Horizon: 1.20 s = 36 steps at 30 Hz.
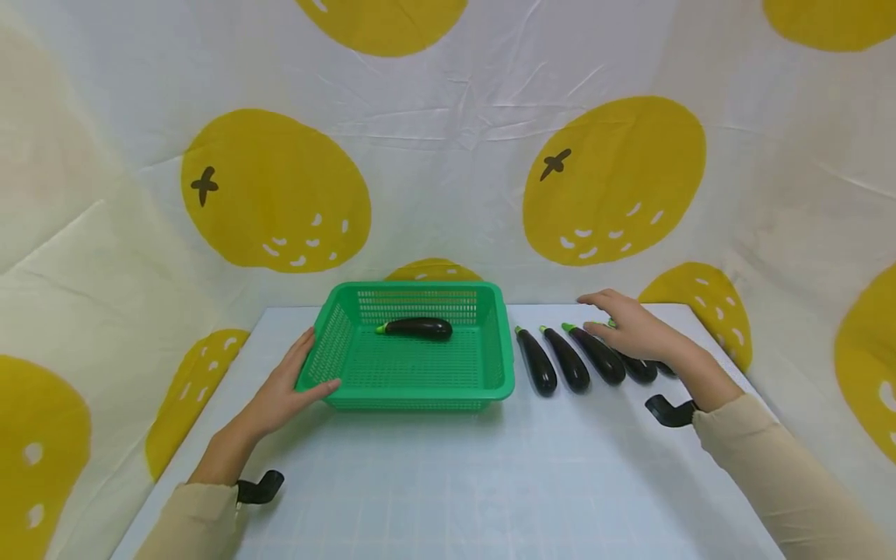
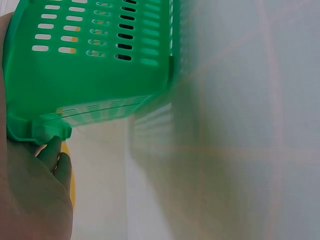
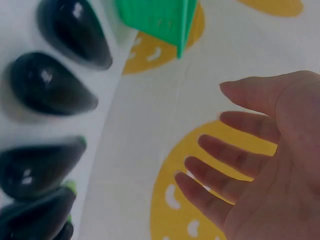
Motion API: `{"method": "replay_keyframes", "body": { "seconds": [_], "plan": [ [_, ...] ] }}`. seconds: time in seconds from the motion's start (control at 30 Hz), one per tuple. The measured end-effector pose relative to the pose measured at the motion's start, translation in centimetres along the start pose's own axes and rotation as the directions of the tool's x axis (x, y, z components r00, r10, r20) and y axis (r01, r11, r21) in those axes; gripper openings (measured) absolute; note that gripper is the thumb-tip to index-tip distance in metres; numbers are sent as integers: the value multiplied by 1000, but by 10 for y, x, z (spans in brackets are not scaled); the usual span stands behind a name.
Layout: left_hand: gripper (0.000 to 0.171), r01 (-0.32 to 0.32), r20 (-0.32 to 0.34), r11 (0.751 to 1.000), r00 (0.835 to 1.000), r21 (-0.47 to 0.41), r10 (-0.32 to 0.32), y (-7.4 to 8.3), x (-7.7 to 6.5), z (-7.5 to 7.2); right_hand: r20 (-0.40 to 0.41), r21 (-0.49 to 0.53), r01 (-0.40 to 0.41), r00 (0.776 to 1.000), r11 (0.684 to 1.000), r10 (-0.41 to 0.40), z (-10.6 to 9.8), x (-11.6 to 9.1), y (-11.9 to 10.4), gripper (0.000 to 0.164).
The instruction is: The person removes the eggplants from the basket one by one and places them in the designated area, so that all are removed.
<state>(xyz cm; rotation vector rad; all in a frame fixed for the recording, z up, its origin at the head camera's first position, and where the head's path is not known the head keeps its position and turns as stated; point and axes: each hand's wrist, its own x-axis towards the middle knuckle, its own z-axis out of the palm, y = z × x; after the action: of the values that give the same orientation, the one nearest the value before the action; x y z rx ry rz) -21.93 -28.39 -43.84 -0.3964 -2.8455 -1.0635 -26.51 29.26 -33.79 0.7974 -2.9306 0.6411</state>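
A green plastic basket (image 1: 413, 393) stands on the table with one eggplant (image 1: 418, 328) lying inside it. My left hand (image 1: 283, 393) rests against the basket's left near corner, its thumb along the near rim and its fingers along the left side. In the left wrist view, fingertips (image 2: 51, 152) touch the basket's rim. My right hand (image 1: 633, 330) hovers over the right end of a row of eggplants (image 1: 535, 362), partly covering the last ones. The right wrist view shows that hand (image 3: 280, 165) with spread fingers and nothing held.
The white table (image 1: 420, 482) has a faint grid and extends in front of the basket. A white cloth (image 1: 448, 155) printed with large yellow fruit hangs behind it and at both sides. The eggplants lie side by side, stems toward the back.
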Motion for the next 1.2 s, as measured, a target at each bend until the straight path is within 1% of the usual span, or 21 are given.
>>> {"method": "replay_keyframes", "body": {
  "seconds": [0.13, 0.23, 0.37, 0.47, 0.6, 0.73, 0.83, 0.97, 1.03, 1.13, 1.2],
  "plan": [
    [102, 2, -10, 1000, 1000, 9, -2, 1, 1, 0, -5, 25, 34, 999, 999, -34, 8, 17, -17, 49],
    [102, 11, -15, 1000, 1000, 19, -10, -1, 0, -1, -17, 95, 75, 997, 993, -74, 17, 31, -30, 51],
    [104, 23, -13, 999, 1000, 25, -23, -4, -3, -2, -33, 190, 148, 989, 971, -144, 32, 50, -46, 53],
    [104, 19, -9, 1000, 1000, 16, -19, -5, -3, -1, -35, 225, 182, 983, 957, -179, 41, 65, -58, 54],
    [104, 20, 2, 1000, 1000, 17, -20, -5, -3, 1, -4, 257, 214, 976, 943, -220, 49, 86, -73, 51],
    [104, 17, 6, 999, 1000, 37, -17, -3, 0, 0, 39, 247, 231, 968, 941, -248, 55, 113, -86, 52],
    [105, 10, 9, 999, 1000, 49, -10, -2, 2, 0, 95, 218, 229, 962, 949, -254, 58, 132, -96, 56],
    [105, 15, 11, 998, 1000, 53, -16, -3, 2, 0, 198, 157, 244, 942, 957, -272, 66, 156, -105, 62],
    [105, 14, 12, 999, 1000, 52, -14, -3, 1, 0, 249, 136, 238, 931, 962, -266, 71, 167, -107, 64],
    [105, 11, 15, 999, 1000, 49, -12, -3, 0, 1, 328, 136, 199, 916, 971, -233, 79, 180, -110, 67],
    [105, 9, 16, 999, 1000, 48, -10, -2, 0, 0, 378, 162, 154, 903, 975, -205, 84, 188, -113, 68]
  ]
}}
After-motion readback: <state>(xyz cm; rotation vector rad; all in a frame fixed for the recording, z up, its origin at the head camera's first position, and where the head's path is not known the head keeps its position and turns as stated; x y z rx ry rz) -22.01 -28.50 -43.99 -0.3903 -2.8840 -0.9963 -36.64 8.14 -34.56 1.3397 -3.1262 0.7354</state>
